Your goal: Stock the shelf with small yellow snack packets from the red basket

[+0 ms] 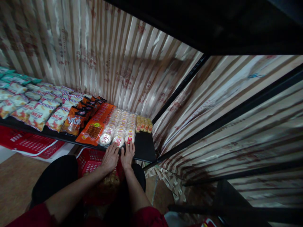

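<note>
Several rows of round white wrapped crackers (120, 126) lie on the black shelf (144, 146). At the front end of the middle row, my left hand (110, 158) rests its outstretched fingertips against the nearest crackers. Beside it, my right hand (128, 154) touches the front of the right-hand row, its fingers also stretched out. Neither hand is closed around a pack. To the right of the crackers stand small yellow packs (144, 124). A large orange bag (97, 126) with brown sticks printed on it lies to their left.
Further left are dark orange snack bags (73, 121), white snack bags (42, 113) and green packs (17, 78). A red basket (91, 156) with yellowish packs sits below my hands, another red basket (30, 142) to the left. Black frame bars (180, 90) and a striped curtain (113, 60) border the shelf.
</note>
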### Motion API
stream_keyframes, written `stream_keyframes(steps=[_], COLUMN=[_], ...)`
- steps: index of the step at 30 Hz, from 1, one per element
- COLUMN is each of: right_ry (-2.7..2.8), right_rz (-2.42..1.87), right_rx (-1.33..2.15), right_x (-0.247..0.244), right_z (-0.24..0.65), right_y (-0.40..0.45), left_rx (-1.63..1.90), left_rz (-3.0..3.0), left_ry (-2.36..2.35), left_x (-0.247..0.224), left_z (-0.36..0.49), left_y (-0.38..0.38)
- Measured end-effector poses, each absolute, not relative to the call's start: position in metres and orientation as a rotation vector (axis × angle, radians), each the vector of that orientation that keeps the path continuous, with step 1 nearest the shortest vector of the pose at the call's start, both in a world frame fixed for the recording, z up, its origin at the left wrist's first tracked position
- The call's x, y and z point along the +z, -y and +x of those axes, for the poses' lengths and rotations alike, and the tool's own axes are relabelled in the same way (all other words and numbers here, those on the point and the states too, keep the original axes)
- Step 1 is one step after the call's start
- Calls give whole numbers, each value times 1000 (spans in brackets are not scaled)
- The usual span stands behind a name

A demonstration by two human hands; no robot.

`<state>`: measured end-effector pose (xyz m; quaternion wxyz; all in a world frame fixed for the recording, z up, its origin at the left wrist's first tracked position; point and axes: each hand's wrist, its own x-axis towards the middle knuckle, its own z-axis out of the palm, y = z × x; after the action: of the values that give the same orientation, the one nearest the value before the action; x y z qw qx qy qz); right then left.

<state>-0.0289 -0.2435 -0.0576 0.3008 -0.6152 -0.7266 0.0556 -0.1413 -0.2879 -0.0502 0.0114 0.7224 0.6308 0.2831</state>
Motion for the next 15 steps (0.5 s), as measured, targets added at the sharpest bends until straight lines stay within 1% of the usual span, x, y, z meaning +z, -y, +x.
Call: stream_keyframes(steps=[3, 8, 15], right_ry=[1958, 1997, 2010], right_rz=[-1648, -1693, -1765], right_rx=[117, 33, -7], right_x=[-56, -52, -54], right_z=[-33, -42, -47], right_y=[242, 233, 226], left_rx=[903, 940, 824], left_rz=[2240, 2117, 2107], left_ry=[-2013, -2219, -2310], left_x=[-50, -49, -60], left_z=[-148, -165, -174], left_y=[288, 287, 281])
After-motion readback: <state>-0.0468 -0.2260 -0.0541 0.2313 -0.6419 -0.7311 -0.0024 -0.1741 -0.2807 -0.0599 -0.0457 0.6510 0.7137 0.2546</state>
